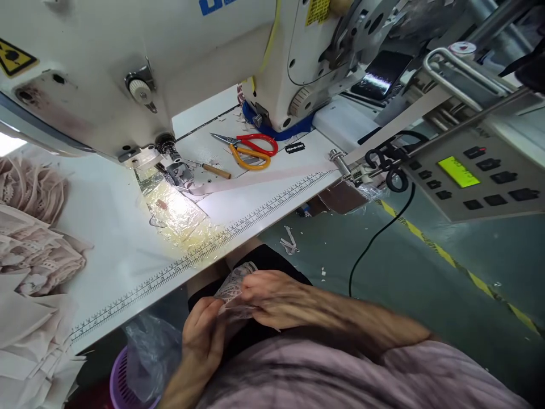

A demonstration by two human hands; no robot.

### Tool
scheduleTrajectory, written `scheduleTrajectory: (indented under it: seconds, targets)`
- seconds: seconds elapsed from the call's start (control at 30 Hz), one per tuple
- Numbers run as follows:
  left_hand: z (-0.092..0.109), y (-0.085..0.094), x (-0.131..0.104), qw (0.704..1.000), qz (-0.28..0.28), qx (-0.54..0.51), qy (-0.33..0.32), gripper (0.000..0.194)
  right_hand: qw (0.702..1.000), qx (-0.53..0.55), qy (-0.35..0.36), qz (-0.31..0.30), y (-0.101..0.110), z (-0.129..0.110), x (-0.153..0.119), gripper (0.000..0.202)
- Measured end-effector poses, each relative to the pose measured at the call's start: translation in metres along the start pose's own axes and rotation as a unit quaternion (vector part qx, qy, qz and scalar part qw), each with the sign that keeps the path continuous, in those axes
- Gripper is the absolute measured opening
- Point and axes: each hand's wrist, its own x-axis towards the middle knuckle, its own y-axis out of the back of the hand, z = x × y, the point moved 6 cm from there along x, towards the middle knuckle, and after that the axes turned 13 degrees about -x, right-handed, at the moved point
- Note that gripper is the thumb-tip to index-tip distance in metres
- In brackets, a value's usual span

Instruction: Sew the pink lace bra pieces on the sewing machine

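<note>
- Lace piece (232,286), pinched in closed fingers of left hand (205,328) and right hand (272,296)
- Held above black-clothed lap (277,259)
- Near ruler-marked white worktable (108,250)

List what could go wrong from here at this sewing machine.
The bare razor blade on the table could cut someone reaching past it. The scissors nearby might snag the pale strip. The lace piece, held by the left hand and right hand beyond the table's edge, could slip to the floor, where scraps lie.
</note>
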Motion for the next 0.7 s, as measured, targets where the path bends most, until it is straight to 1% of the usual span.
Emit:
scheduleTrajectory:
  seconds: [0.07,0.13,0.23,0.3,0.4,0.47,0.53,0.6,0.67,0.7]
  targets:
    - [-0.003,0.003,-0.002,1.000,0.011,0.011,0.005,0.022,1.000,-0.013,-0.011,-0.003,0.002,0.007,-0.005,0.013]
    - [-0.005,0.006,-0.005,1.000,0.025,0.013,0.003,0.022,0.999,0.005,-0.031,0.013,0.005,0.016,-0.010,0.016]
    - [-0.007,0.011,-0.008,0.999,0.054,0.007,-0.005,0.020,0.995,0.045,-0.067,0.059,0.011,0.029,-0.016,0.020]
    - [-0.007,0.013,-0.010,0.998,0.063,-0.007,-0.001,0.020,0.987,0.087,-0.081,0.104,0.014,0.035,-0.018,0.019]
    - [-0.009,0.015,-0.012,0.995,0.086,-0.044,0.035,0.020,0.958,0.193,-0.104,0.187,0.019,0.043,-0.019,0.013]
    - [-0.011,0.018,-0.013,0.989,0.113,-0.067,0.073,0.017,0.932,0.249,-0.136,0.223,0.020,0.048,-0.020,0.011]
    - [-0.012,0.019,-0.013,0.985,0.122,-0.087,0.089,0.016,0.913,0.277,-0.179,0.239,0.019,0.052,-0.022,0.016]
    - [-0.013,0.018,-0.014,0.982,0.124,-0.108,0.090,0.015,0.900,0.292,-0.214,0.241,0.019,0.055,-0.023,0.022]
    - [-0.015,0.018,-0.015,0.975,0.139,-0.135,0.105,0.014,0.891,0.310,-0.223,0.246,0.020,0.055,-0.023,0.023]
    - [-0.017,0.018,-0.018,0.968,0.160,-0.146,0.125,0.013,0.887,0.321,-0.218,0.249,0.021,0.054,-0.023,0.022]
